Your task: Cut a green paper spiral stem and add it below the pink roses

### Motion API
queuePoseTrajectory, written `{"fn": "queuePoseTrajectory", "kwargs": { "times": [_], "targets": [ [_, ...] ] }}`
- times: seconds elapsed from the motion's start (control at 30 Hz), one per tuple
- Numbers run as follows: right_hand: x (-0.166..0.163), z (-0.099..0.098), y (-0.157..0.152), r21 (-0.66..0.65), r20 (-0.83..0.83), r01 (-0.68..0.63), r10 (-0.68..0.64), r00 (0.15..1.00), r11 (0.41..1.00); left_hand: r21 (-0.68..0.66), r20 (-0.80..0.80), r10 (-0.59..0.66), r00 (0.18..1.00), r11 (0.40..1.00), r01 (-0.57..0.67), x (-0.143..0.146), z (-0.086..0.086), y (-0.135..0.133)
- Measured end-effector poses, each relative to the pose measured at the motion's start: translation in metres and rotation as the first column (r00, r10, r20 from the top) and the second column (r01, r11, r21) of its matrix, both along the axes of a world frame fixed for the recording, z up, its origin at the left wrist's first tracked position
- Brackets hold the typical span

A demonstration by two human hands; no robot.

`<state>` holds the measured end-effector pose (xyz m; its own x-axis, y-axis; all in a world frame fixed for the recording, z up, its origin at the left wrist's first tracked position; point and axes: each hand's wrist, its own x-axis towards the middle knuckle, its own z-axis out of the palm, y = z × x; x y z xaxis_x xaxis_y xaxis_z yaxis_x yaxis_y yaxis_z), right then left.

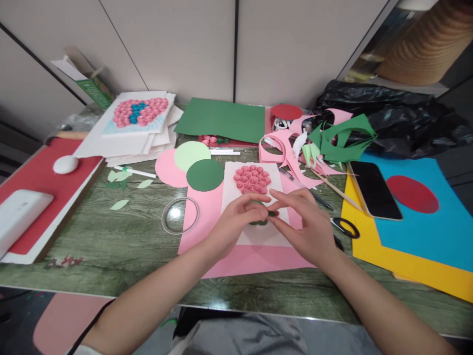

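Soft, even light, white glare on the glossy tabletop (144, 236), slight overall blur

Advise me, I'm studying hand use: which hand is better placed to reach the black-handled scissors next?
Probably the right hand: the scissors lie just beside it, farther from the left hand. Both hands meet at a small green piece.

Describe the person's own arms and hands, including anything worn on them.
The left hand and right hand are bare: no gloves, and no rings or watch that I can see. Both forearms are uncovered. Near the left elbow, a bit of white cloth, probably a sleeve, shows at the picture's bottom edge; no sleeve shows on the right.
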<state>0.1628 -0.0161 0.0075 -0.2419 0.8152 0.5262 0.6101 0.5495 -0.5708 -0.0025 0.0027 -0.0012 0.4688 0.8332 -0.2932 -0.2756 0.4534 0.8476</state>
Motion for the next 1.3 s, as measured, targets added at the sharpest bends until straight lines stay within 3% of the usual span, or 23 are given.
{"fn": "queuePoseTrajectory", "kwargs": {
  "times": [0.4, 0.77, 1.07, 1.3],
  "targets": [
    [-0.001, -0.002, -0.001, -0.054, 0.035, -0.058, 0.06, 0.998, 0.997, 0.057, -0.013, -0.023, 1.0, 0.998, 0.024, 0.003, -0.002, -0.003],
    [0.003, -0.005, 0.0, -0.034, 0.003, -0.056, 0.056, 0.998, 0.998, 0.031, -0.061, 0.016, 0.998, 0.999, -0.014, 0.0, 0.001, 0.001],
    [0.004, -0.001, 0.003, -0.294, 0.049, -0.083, 0.101, 0.994, 0.952, 0.056, -0.189, -0.091, 0.978, 0.993, 0.103, -0.006, 0.009, 0.007],
    [0.004, -0.001, 0.002, -0.169, -0.003, -0.075, 0.076, 0.997, 0.983, 0.056, -0.122, -0.082, 0.989, 0.994, 0.089, -0.006, 0.01, 0.006]
  ]
}}
